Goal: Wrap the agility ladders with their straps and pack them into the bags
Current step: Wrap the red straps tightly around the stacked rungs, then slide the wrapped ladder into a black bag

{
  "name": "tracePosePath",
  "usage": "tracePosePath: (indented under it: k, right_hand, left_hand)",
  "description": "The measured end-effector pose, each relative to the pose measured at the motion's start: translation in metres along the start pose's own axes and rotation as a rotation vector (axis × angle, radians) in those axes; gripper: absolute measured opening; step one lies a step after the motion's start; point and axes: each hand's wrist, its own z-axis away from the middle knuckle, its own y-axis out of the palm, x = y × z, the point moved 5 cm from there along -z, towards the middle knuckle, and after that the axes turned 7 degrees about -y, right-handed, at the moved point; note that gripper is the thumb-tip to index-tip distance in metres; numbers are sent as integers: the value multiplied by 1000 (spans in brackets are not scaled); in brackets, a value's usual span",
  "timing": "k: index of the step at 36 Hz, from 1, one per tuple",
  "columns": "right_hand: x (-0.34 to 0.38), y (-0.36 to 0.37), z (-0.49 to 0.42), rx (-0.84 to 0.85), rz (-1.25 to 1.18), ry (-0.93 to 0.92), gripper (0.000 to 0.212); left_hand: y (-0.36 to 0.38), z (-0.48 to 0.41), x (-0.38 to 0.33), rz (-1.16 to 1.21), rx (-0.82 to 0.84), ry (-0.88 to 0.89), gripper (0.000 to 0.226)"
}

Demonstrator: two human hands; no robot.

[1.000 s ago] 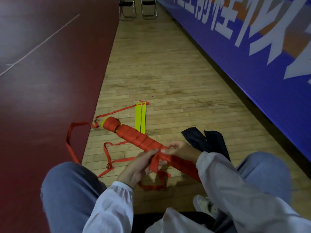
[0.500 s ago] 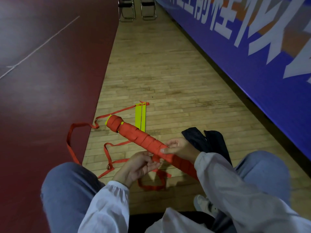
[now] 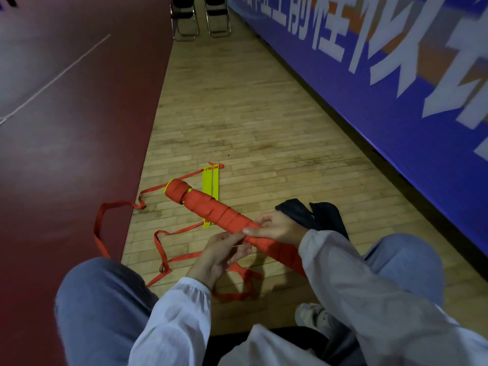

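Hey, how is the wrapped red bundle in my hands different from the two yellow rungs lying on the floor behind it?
The wrapped bundle is a thick roll wound in red strap; the yellow rungs are flat, bare strips. The bundle is gripped by the right hand; the rungs lie flat on the wooden floor, untouched. Both show yellow plastic joined to red strap.

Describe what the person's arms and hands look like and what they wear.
The left hand and right hand are bare, with no gloves, and no watch or ring shows. The left sleeve is long, loose and white, gathered into a puckered cuff at the wrist. The right sleeve matches it, loose and wrinkled.
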Motion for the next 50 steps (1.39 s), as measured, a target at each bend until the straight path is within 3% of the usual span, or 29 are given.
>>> tracePosePath:
  k: [3,6,11,15,19,22,24,29,34,36,40,42,46,50]
  right_hand:
    - [-3,-13,6,9,13,38,34]
    - [-11,-31,11,33,-44,111,41]
    - [-10,-58,20,73,-71,224,18]
    - [-18,-90,12,-7,-47,312,29]
    - [-20,-124,7,36,-51,409,19]
    - [-38,-163,-9,-71,114,446,20]
    - [-57,-190,-19,-142,272,488,21]
    - [-120,-223,-11,-233,255,567,40]
    - [-243,-231,3,-415,-47,662,43]
    - [-283,-234,16,-505,-62,686,50]
    - [-346,-239,28,-501,-92,765,27]
    - [-376,-245,38,-514,-77,795,14]
    - [-431,-238,62,-627,-127,845,20]
    - [-473,-216,79,-610,-192,918,29]
  left_hand:
    - [17,-1,-4,-76,4,40,26]
    - [31,-6,-5,-8,26,11,22]
    - [59,-25,-3,-33,73,6,17]
    - [89,-49,-9,-97,129,-11,18]
    - [126,-82,-18,-203,212,-40,19]
    - [158,-111,-21,-235,375,-21,23]
    - [177,-138,-15,-285,375,-46,17]
    - [205,-203,28,-486,330,-85,15]
    - [230,-264,107,-545,335,-227,22]
    - [237,-283,138,-598,380,-320,21]
    - [250,-326,188,-879,483,-360,5]
    - [250,-353,217,-1093,494,-316,21]
    - [245,-414,307,-1656,665,-123,11]
    - [257,-414,368,-2103,862,199,32]
